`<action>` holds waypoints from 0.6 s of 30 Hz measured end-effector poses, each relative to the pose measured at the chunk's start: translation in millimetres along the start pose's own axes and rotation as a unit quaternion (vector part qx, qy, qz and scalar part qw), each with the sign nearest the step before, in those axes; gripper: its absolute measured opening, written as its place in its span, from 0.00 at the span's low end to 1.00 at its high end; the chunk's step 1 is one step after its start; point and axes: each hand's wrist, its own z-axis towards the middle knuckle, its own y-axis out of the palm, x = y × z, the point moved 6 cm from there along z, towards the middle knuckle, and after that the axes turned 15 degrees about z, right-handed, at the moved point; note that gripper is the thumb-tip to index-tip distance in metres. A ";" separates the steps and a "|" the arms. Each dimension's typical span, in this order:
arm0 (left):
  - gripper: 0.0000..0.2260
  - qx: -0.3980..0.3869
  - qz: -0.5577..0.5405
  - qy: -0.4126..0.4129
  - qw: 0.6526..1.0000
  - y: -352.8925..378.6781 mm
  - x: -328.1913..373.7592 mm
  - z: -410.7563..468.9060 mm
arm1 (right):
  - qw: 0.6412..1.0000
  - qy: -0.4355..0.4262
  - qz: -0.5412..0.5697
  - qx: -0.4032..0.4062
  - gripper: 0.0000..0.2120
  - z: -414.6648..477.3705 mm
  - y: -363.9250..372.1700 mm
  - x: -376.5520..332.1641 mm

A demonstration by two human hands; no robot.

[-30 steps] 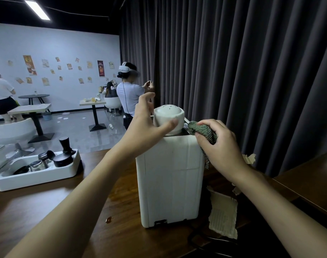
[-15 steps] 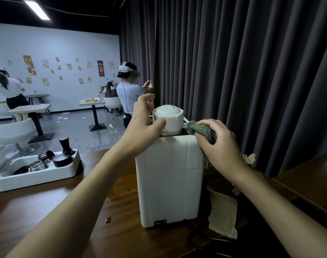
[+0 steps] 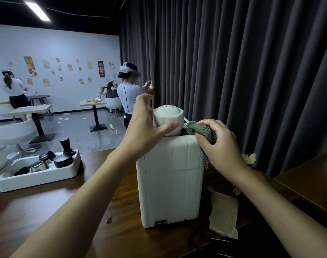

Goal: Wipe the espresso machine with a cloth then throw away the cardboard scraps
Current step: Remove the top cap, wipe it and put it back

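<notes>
The white espresso machine (image 3: 170, 181) stands on the dark wooden table (image 3: 47, 211), its back panel facing me. My left hand (image 3: 142, 127) grips the white domed cap (image 3: 168, 116) on its top, thumb across the front of the cap. My right hand (image 3: 218, 146) holds a bunched green cloth (image 3: 201, 129) against the machine's top right edge; a checked corner of the cloth hangs down the side. A torn cardboard scrap (image 3: 224, 215) lies on the table right of the machine, and smaller scraps (image 3: 249, 158) sit behind my right wrist.
A white tray (image 3: 38, 174) with a black tamper and metal coffee tools sits at the left. A black cable (image 3: 205, 241) runs under the scrap. Dark curtains hang behind the table. Two people with headsets stand among small tables in the far room.
My left thumb has slid along the front of the cap toward the right. My right hand with the cloth has stayed in place. The person at far left has walked rightward.
</notes>
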 end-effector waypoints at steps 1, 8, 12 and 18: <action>0.38 -0.009 -0.008 0.003 1.000 0.3 -1.1 0.2 | 1.000 0.001 0.001 -0.001 0.10 0.0 0.2 -0.1; 0.42 -0.034 -0.035 0.000 0.999 2.2 -2.3 1.2 | 1.000 0.005 0.003 0.002 0.10 -0.5 0.1 -0.3; 0.40 0.002 -0.008 -0.003 1.000 2.6 -3.5 2.4 | 1.000 0.005 -0.001 -0.003 0.10 0.4 0.8 0.6; 0.44 -0.101 -0.064 -0.003 0.993 9.5 -4.6 4.8 | 1.000 -0.018 -0.005 -0.012 0.11 5.3 1.1 -11.9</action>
